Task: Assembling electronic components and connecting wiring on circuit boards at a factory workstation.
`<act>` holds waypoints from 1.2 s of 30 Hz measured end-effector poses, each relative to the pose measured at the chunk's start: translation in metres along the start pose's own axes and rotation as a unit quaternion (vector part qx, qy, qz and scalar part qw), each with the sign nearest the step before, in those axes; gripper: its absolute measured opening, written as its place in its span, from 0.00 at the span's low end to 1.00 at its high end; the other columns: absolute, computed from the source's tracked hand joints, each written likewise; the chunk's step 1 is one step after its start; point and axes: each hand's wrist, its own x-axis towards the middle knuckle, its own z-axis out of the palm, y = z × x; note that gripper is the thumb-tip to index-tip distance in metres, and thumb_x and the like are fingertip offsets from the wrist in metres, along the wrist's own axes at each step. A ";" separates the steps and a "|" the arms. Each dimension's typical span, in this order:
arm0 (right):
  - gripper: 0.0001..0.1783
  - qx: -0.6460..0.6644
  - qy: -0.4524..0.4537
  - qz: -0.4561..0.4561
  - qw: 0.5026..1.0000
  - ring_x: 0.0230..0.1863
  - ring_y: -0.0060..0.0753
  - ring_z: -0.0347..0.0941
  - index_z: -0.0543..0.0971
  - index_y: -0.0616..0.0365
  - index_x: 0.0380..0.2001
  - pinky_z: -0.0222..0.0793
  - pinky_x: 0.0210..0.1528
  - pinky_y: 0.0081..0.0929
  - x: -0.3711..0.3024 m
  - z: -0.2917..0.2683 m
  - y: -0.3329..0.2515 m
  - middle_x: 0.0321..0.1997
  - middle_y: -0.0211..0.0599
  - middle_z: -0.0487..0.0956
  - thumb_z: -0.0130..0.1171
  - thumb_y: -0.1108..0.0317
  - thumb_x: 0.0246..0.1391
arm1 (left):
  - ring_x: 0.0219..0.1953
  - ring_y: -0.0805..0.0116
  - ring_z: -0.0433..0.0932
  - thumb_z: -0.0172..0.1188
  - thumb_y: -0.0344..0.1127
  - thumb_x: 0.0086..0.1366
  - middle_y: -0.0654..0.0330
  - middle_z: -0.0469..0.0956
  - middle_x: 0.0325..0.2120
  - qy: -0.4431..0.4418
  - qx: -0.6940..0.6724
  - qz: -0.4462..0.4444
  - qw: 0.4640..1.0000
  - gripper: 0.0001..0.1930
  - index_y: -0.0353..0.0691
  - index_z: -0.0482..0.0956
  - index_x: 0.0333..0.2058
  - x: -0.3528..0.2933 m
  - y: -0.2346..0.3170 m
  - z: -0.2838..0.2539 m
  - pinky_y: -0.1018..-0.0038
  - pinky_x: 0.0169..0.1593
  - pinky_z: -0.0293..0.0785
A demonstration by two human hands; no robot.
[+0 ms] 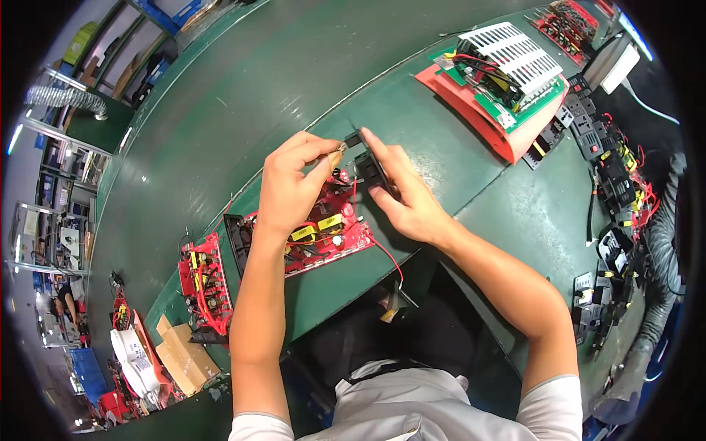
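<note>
1. Pale shirt [419,404] sits nearest the camera, at six o'clock; both bare forearms reach up from it, so elbows tucked in should steady the fine work.
2. Right hand [409,192]: its grip is closed along the outer side of a black plastic part [371,170], thumb below and fingers above. That looks like a sound brace; pressure is best spread along the edge, leaving the face free.
3. Left hand [288,180]: thumb and forefinger are drawn nearly together at about nine o'clock of the black part. Something tan shows at their tips, but I cannot tell whether it is held. A light, straight approach would suit, with the right hand taking the push.
4. The black part is held up between the hands, just past the red circuit board [342,246], which lies toward seven o'clock. Working clear of its yellow-wrapped parts [303,233] seems wise.
5. A red wire [388,253] trails from that board toward five o'clock; mind snagging it.
6. Farther out on the table [485,187], a white vented cover [511,55] stands at two o'clock, well apart from the hands.
</note>
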 end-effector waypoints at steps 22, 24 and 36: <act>0.44 -0.073 0.013 -0.013 0.997 0.45 0.39 0.67 0.55 0.50 0.74 0.65 0.50 0.27 -0.003 0.003 -0.001 0.48 0.42 0.67 0.48 0.82 0.53 | 0.31 0.65 0.78 0.63 0.22 0.61 0.55 0.79 0.31 0.022 0.127 0.078 0.989 0.09 0.32 0.83 0.41 -0.003 0.005 0.003 0.73 0.37 0.73; 0.44 -0.062 0.010 0.006 0.998 0.44 0.39 0.66 0.55 0.49 0.74 0.65 0.50 0.27 -0.003 0.004 -0.006 0.47 0.42 0.67 0.48 0.83 0.53 | 0.31 0.64 0.78 0.63 0.22 0.61 0.55 0.79 0.31 0.019 0.128 0.077 0.989 0.09 0.32 0.83 0.40 -0.003 0.006 0.002 0.72 0.38 0.73; 0.44 -0.072 0.022 0.017 0.997 0.40 0.34 0.64 0.56 0.47 0.74 0.65 0.47 0.25 -0.003 0.006 -0.005 0.44 0.39 0.66 0.47 0.83 0.53 | 0.32 0.64 0.78 0.63 0.22 0.61 0.55 0.78 0.30 0.015 0.114 0.077 0.990 0.09 0.32 0.83 0.41 -0.003 0.002 0.001 0.72 0.38 0.73</act>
